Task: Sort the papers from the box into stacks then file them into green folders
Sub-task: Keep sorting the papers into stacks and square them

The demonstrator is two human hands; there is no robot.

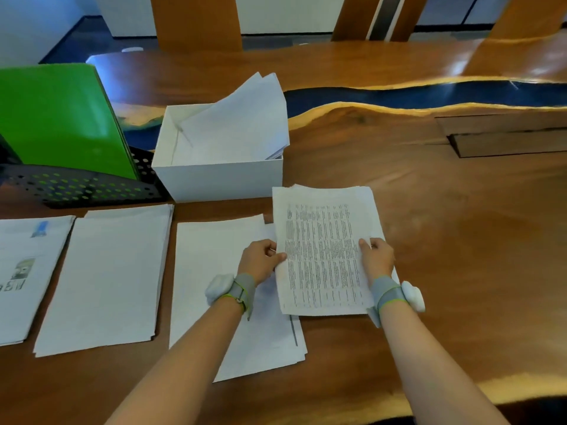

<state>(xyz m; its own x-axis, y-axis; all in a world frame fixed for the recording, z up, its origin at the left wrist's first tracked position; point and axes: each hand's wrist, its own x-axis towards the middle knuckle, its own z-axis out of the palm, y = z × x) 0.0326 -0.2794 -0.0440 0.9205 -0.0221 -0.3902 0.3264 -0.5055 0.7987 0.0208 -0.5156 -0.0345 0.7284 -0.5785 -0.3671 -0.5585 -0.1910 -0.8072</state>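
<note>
A bundle of printed sheets (325, 253) covered in dense text is held above the table between both hands. My left hand (260, 260) pinches its left edge and my right hand (379, 257) pinches its right edge. Under it lies a white paper stack (221, 271). To the left lie a second white stack (107, 277) and a third stack (24, 271) with pictures on its top sheet. The white box (214, 176) behind holds more loose papers (242, 124). Green folders (58, 118) stand in a black mesh rack (79, 188) at the far left.
The wooden table (445, 240) has a blue resin strip (429, 93) running across its back and a recessed hatch (506, 136) at the right. Wooden chair backs (196, 23) stand beyond the far edge.
</note>
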